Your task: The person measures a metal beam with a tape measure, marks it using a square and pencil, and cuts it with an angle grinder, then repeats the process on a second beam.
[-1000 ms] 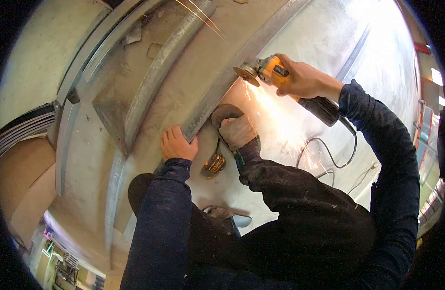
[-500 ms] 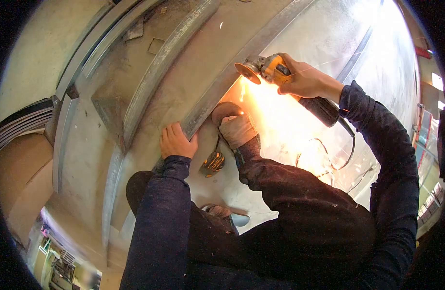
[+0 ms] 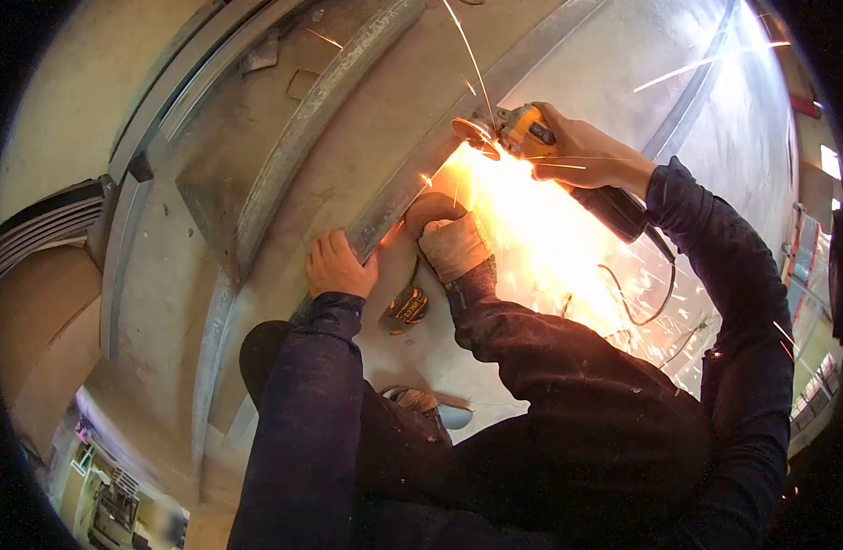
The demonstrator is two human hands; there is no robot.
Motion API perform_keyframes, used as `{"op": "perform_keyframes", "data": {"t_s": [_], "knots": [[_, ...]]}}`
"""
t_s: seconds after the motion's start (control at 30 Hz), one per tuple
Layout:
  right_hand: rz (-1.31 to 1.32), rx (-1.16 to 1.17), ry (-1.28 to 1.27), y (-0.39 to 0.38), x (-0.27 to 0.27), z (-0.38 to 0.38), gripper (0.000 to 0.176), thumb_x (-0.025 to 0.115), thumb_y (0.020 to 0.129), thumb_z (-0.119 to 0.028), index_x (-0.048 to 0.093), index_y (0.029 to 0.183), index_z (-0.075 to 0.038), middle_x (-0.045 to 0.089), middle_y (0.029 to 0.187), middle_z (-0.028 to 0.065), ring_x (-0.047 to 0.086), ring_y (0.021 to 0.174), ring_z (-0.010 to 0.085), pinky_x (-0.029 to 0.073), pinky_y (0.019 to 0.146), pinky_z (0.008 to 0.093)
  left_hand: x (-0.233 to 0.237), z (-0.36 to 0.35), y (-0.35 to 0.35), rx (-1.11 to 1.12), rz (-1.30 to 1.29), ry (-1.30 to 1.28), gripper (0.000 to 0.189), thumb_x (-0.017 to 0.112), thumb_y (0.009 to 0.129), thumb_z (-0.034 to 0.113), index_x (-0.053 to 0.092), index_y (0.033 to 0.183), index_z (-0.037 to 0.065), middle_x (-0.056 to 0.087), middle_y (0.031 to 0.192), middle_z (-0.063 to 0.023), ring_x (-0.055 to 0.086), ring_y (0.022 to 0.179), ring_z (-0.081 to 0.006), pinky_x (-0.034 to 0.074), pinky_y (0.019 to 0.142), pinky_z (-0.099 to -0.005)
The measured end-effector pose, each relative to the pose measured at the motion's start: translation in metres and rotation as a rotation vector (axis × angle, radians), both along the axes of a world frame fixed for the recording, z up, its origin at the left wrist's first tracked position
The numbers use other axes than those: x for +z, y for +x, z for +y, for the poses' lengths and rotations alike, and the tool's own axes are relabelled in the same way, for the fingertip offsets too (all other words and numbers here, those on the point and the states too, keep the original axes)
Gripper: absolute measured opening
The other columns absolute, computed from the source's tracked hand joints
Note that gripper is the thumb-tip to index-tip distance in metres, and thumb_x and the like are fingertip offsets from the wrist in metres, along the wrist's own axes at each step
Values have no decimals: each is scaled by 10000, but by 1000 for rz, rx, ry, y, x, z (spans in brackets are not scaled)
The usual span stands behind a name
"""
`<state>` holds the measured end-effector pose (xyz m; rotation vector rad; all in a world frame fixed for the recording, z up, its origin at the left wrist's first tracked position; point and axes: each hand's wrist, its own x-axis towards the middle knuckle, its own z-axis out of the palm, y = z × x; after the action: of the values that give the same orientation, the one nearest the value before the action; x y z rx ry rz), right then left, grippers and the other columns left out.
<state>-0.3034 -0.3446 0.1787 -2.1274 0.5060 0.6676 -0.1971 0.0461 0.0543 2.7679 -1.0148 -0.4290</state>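
In my right hand [image 3: 591,154] is a yellow-and-black angle grinder [image 3: 531,130], gripped round its body. Its disc [image 3: 475,135] is at the edge of a long grey metal bar [image 3: 412,188], and a bright stream of sparks pours down and right from there. My left hand [image 3: 339,266] is wrapped over the near part of the same bar, its thumb side toward my foot. The glare hides part of the grinder's underside and the surface below it.
My sandalled foot [image 3: 451,246] stands close to the bar, beside the sparks. A small yellow-and-black item [image 3: 406,310] lies between foot and left hand. Other metal bars [image 3: 298,151] run alongside on the left. The grinder's cord [image 3: 664,298] loops down at the right.
The grinder and my right hand have shifted slightly right and down. The sparks now spread wider, with streaks flying upward and to the right. My left hand stays on the bar.
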Motion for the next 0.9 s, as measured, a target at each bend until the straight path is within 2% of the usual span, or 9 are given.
{"op": "perform_keyframes", "data": {"t_s": [0.07, 0.17, 0.27, 0.57, 0.7, 0.9], "knots": [[224, -46, -86, 17, 26, 14, 725, 718, 804, -236, 366, 1406, -38, 660, 937, 207, 651, 773, 307, 528, 690, 393, -2, 0, -1, -14, -56, -25, 612, 840, 679, 366, 539, 1120, 67, 587, 1118, -124, 566, 1062, -327, 473, 893, -452], [277, -65, -63, 28, 40, 20, 742, 722, 801, -257, 361, 1410, -35, 664, 964, 234, 660, 818, 346, 529, 737, 423, -4, 1, -2, -19, -75, -30, 617, 842, 681, 372, 536, 1126, 73, 586, 1128, -118, 563, 1075, -317, 473, 899, -446], [144, 19, -158, 17, 15, 11, 754, 727, 803, -293, 359, 1406, -28, 668, 1001, 267, 662, 854, 380, 525, 768, 441, -4, 1, -3, -17, -78, -27, 620, 846, 682, 378, 537, 1128, 78, 584, 1130, -116, 561, 1078, -313, 472, 898, -448], [182, 23, -117, 15, 11, 6, 834, 761, 777, -302, 330, 1432, -19, 674, 1059, 261, 660, 960, 411, 511, 854, 437, 0, -1, -2, 4, -57, 5, 624, 852, 677, 384, 536, 1120, 80, 593, 1106, -109, 574, 1051, -317, 477, 869, -461], [73, 40, -98, 7, 3, 2, 816, 754, 786, -280, 333, 1438, -27, 675, 1038, 250, 669, 910, 379, 521, 803, 430, 3, -1, -2, 24, 38, -2, 607, 814, 737, 383, 546, 1140, 16, 580, 1111, -164, 561, 1066, -377, 473, 885, -494], [253, -34, -87, 30, 30, 16, 771, 747, 794, -249, 360, 1424, -29, 675, 996, 235, 673, 813, 320, 530, 722, 398, 3, 0, -2, -4, 3, -45, 599, 821, 722, 362, 542, 1131, 25, 578, 1094, -162, 562, 1058, -370, 471, 880, -488]]}}
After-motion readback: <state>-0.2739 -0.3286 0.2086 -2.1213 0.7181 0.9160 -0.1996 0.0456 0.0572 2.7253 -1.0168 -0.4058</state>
